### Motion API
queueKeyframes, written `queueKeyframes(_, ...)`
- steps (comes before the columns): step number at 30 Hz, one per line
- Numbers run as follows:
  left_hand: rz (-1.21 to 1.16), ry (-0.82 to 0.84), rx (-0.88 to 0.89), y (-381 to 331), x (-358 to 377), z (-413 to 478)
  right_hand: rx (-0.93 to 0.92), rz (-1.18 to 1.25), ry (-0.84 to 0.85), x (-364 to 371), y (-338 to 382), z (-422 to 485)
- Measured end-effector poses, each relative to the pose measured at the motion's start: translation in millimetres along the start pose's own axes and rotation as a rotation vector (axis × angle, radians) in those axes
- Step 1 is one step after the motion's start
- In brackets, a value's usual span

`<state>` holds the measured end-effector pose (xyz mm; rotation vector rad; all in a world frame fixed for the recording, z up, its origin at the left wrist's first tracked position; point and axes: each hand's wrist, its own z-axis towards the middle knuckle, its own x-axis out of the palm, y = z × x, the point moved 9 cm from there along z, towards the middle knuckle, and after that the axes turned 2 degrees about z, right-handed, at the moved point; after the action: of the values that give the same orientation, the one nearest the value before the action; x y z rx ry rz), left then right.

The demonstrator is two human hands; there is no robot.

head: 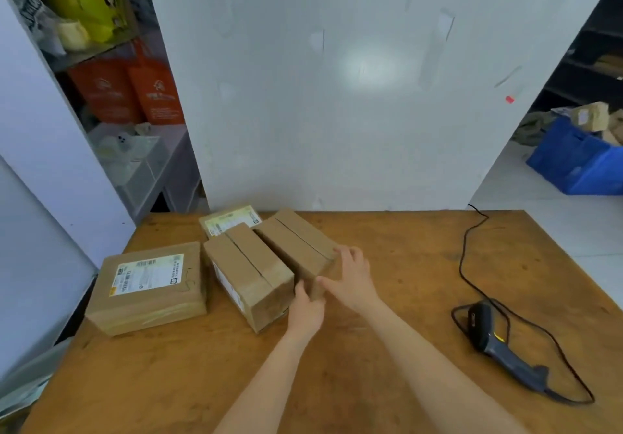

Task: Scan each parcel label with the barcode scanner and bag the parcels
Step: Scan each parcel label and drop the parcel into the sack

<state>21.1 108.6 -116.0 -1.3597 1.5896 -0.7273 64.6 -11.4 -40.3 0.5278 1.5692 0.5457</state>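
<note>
Wooden table (387,298) against a pale wall, four parcels waiting and the barcode scanner (499,342) lying idle: the job looks barely begun.

Nothing appears scanned or bagged yet, and no bag shows on the table; the scanner rests untouched on its cable at the right, well apart from the boxes. At the left sits a flat parcel (148,288) with its label facing up, a small labelled parcel (229,221) lies at the back by the wall, and a middle parcel (249,278) carries its label on the side. Both hands are on the right-hand parcel (296,244): the left hand (305,312) presses its near end with fingers loosely curled, the right hand (350,278) spreads over the near corner, cupping it. Judging by this, the box is being taken up or turned to find its label.
</note>
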Motion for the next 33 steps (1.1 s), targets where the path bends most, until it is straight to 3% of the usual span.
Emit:
queueKeyframes(11,-0.007,-0.212,-0.057,1.5,-0.4,-8.5,-0.106,0.039,0.13,3.6,-10.7,38.8)
queueKeyframes(14,-0.046,-0.295,-0.083,6.7,11.2,-20.7,-0.033,0.229,0.117,-16.8,-34.2,40.0)
queueKeyframes(19,-0.246,-0.458,-0.276,22.4,34.9,-39.2,0.101,0.437,0.182,-45.9,-89.7,40.8)
queueKeyframes(24,-0.322,-0.657,-0.178,3.3,36.6,-47.9,0.379,0.671,0.391,-65.0,-158.9,23.2)
queueKeyframes(30,-0.323,-0.439,-0.263,6.9,70.2,-43.8,0.527,0.711,0.471,-85.8,-224.0,2.7)
queueKeyframes(33,-0.279,-0.389,-0.27,10.0,88.6,-46.8,0.532,0.801,0.366,-87.4,-237.5,0.8)
